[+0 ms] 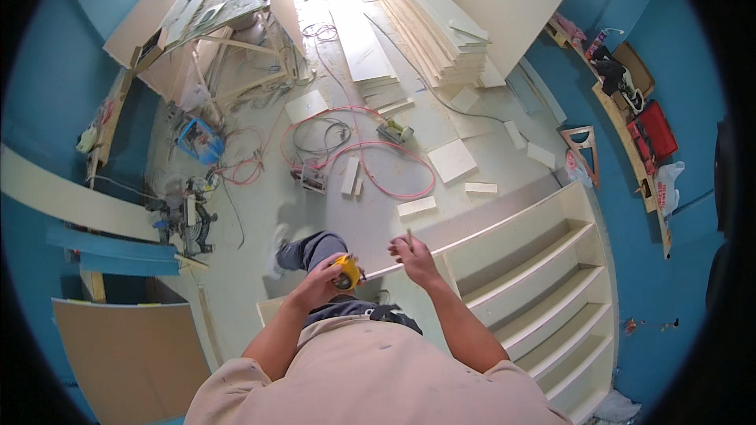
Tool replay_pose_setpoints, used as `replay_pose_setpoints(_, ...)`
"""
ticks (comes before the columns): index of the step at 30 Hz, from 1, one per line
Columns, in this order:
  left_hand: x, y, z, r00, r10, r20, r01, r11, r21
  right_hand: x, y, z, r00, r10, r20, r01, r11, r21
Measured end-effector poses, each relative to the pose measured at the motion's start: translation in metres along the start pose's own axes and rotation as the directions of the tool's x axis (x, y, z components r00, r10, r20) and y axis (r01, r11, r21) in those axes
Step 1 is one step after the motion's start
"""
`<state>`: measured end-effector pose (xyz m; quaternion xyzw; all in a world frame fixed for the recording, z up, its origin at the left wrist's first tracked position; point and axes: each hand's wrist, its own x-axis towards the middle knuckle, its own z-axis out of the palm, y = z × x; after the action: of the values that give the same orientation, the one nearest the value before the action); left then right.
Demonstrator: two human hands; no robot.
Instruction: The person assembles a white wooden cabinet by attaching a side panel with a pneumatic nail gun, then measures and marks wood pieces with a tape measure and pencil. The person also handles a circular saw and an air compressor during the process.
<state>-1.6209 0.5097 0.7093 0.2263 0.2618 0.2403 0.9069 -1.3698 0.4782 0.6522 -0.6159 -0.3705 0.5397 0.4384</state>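
Left grip (pixel 317 285) clasping a rounded yellow-and-black tape measure (pixel 346 272); right grip (pixel 413 258) pinching a thin, tan, pencil-like stick (pixel 409 238); cream wooden shelf unit (pixel 504 256) at four o'clock.

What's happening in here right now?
Someone's left hand holds a yellow tape measure, and their right hand grips a thin stick, perhaps a pencil. A pale shelf unit is at their right. Ahead, a red hose loops on the floor, with stacked boards beyond.
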Motion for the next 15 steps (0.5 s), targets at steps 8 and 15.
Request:
replay_pose_setpoints(8,0.128,0.040,-0.171,0.870,-0.215,-0.444,0.382,0.862,0.332,0.018,0.190,-0.177,0.720,0.568,-0.400,-0.531,0.821,0.211)
replay_pose_setpoints(15,0.189,0.212,-0.248,0.854,-0.215,-0.474,0.472,0.703,0.532,-0.017,0.192,-0.145,0.172,0.871,-0.459,-0.673,0.445,0.591)
